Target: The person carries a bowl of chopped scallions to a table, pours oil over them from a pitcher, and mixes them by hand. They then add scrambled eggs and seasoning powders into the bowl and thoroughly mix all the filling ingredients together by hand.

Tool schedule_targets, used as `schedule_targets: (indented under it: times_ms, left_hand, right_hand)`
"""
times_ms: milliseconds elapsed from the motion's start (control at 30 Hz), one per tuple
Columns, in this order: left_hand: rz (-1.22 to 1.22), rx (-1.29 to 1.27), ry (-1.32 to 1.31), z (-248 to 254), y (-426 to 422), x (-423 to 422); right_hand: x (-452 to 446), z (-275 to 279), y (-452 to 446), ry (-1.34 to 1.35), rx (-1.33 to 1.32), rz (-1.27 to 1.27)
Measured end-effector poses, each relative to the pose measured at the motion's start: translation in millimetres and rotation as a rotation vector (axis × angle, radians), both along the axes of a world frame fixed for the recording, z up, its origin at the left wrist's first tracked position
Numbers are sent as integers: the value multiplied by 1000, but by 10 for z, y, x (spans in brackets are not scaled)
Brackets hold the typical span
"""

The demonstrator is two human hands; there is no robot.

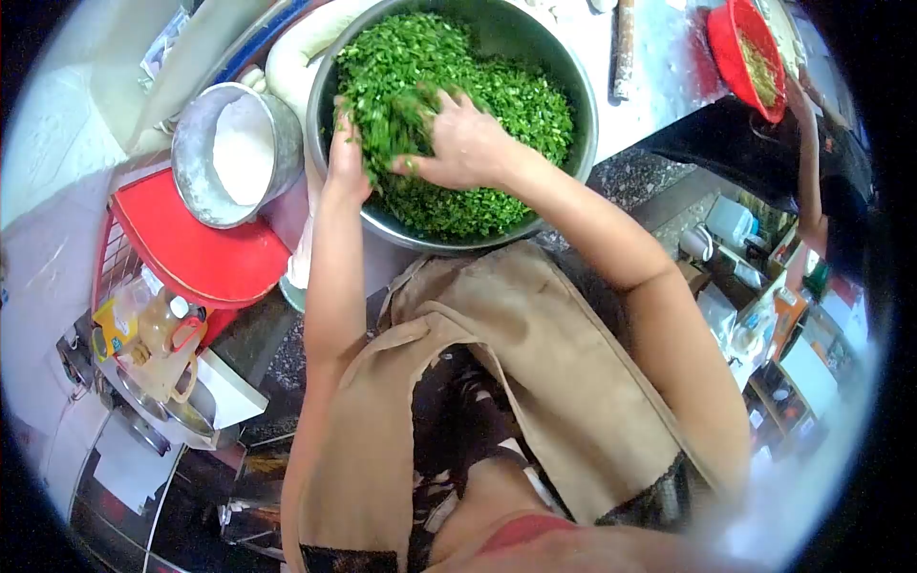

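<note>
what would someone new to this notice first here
The big metal bowl of chopped greens at the top centre draws the eye, with both hands, left and right, in the greens. Next come two bright reds: the stool-like red surface at left, below a pot of white powder, and the red basin at upper right.

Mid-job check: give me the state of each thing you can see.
Large metal bowl: uncovered, filled high.
Greens: finely chopped, loose, partly blurred by motion.
Left hand: open against the greens.
Right hand: fingers spread, among the greens.
Metal pot: uncovered, white powder inside.
Red container: uncovered, yellowish contents.
</note>
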State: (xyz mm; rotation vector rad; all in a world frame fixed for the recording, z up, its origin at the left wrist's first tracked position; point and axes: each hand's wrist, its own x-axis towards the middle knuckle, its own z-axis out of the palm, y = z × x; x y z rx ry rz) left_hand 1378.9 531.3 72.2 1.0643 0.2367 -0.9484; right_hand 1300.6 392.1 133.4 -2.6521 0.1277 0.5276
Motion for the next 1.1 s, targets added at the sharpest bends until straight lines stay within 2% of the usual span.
schedule_targets:
  times_ms: [33,100,167,200,267,333,367,400,433,467,500,567,600,633,700,733,767,833,867,900,967,1000,1033,1067,1100]
  left_hand:
    - [44,35,-13,60,51,-27]
    - [40,34,-42,123,153,-86]
    - [148,301,-94,189,106,-161]
    - [140,324,-170,225,32,-139]
    - [159,254,-127,-265,-1,25]
    - [105,158,-148,-603,2,135]
    - [33,61,-176,-544,-9,205]
    - [-50,32,-98,-459,-19,207]
    - [-28,106,-207,-463,-4,180]
    - [-54,54,-176,-444,33,172]
    - [-82,-2,-147,-349,33,164]
    - [-141,27,-233,-312,44,110]
    - [-214,112,-429,-5,19,-11]
    - [-329,142,-578,-154,86,7]
    - [-441,231,-1006,222,48,-200]
    - [-506,399,-1325,149,105,-296]
    - [-592,567,-1366,176,161,-424]
    - [-659,662,-1401,355,203,-586]
    - [-641,730,-1445,334,227,-639]
    - [-564,790,-1373,265,243,-687]
    - [-264,599,-994,-187,277,-626]
    - [-194,624,-772,-256,217,-506]
    - [-191,625,-775,-312,115,-385]
    - [-233,616,-682,-338,-6,-251]
    - [-275,607,-586,-347,-123,-135]
  right_hand:
    - [-18,41,-59,30,-15,-1]
    - [168,-158,-399,-142,44,-46]
    - [698,-529,-804,-135,134,-117]
    - [1001,-793,-924,-91,134,-173]
    - [1337,-1122,-1009,-43,142,-225]
    - [1428,-1195,-1005,296,321,-48]
    - [1532,-1126,-1015,445,401,43]
    - [1585,-1032,-1018,596,480,129]
    - [1590,-934,-1022,743,557,209]
    - [1570,-822,-1029,883,625,285]
    - [1111,-584,-816,368,630,88]
    - [648,90,-596,270,549,86]
    - [424,135,-541,88,373,153]
    - [171,88,-503,-89,194,217]
    - [-316,102,-431,-386,-52,242]
    - [-489,150,-436,-345,-58,241]
    - [-639,180,-458,-301,-59,241]
    - [-843,158,-571,-254,54,83]
    - [-904,90,-661,-256,161,-73]
    - [-944,-12,-745,-255,268,-229]
    - [-899,-284,-917,-111,356,-730]
    - [-742,-392,-1067,335,343,-1010]
    - [-683,-789,-1182,215,666,-1103]
    - [-548,-1129,-1232,117,783,-1066]
    - [-294,-1042,-1197,315,849,-1074]
